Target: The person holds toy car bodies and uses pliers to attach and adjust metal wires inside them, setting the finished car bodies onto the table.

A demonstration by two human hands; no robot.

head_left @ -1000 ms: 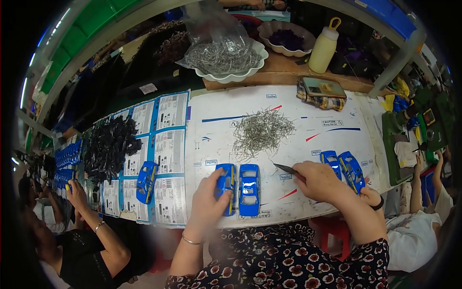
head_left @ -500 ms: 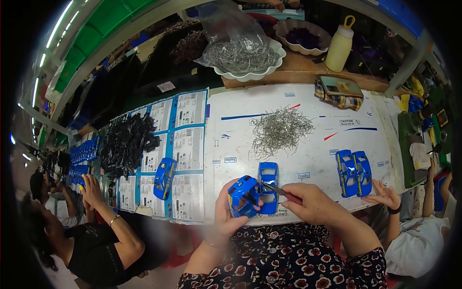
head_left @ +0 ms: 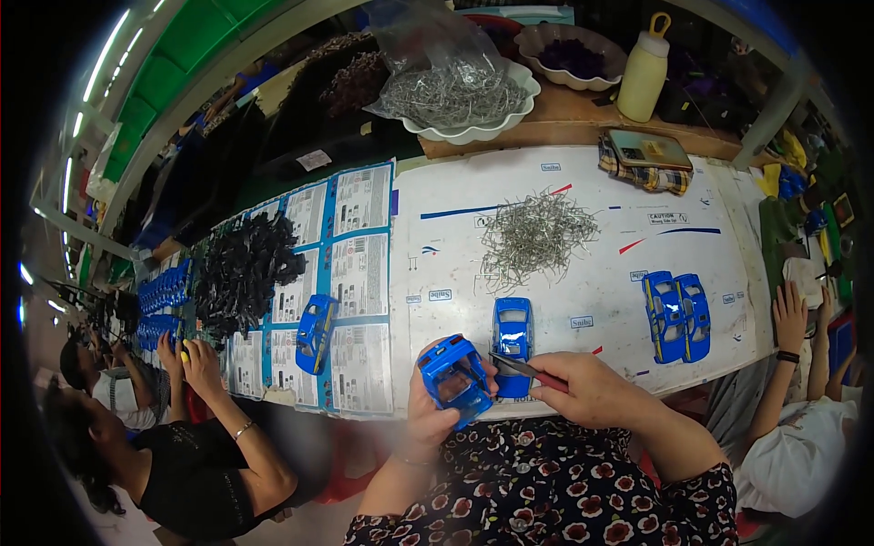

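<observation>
My left hand (head_left: 428, 409) is closed around a blue toy car body shell (head_left: 455, 375), tilted so its hollow and window openings show. In my right hand (head_left: 592, 389) is a red-handled metal tool (head_left: 523, 366) with a narrow pointed tip; its exact kind is unclear. The tip reaches toward the right side of the held shell, and I cannot tell if it touches. Beneath the tool, another blue car body (head_left: 513, 328) lies on the white sheeted table, partly hidden by my right hand.
Ahead lies a heap of thin metal wire pieces (head_left: 537, 237). Two blue car bodies (head_left: 674, 318) sit right, another (head_left: 315, 335) left near dark plastic parts (head_left: 246, 273). Behind stand a scalloped bowl (head_left: 464, 135), a bottle (head_left: 645, 77) and a phone (head_left: 648, 148). Co-workers sit either side.
My left hand has turned the car body shell slightly, while the tool stays beside it. The right-hand co-worker's hand has moved away from the two car bodies. The whole view has shifted a little.
</observation>
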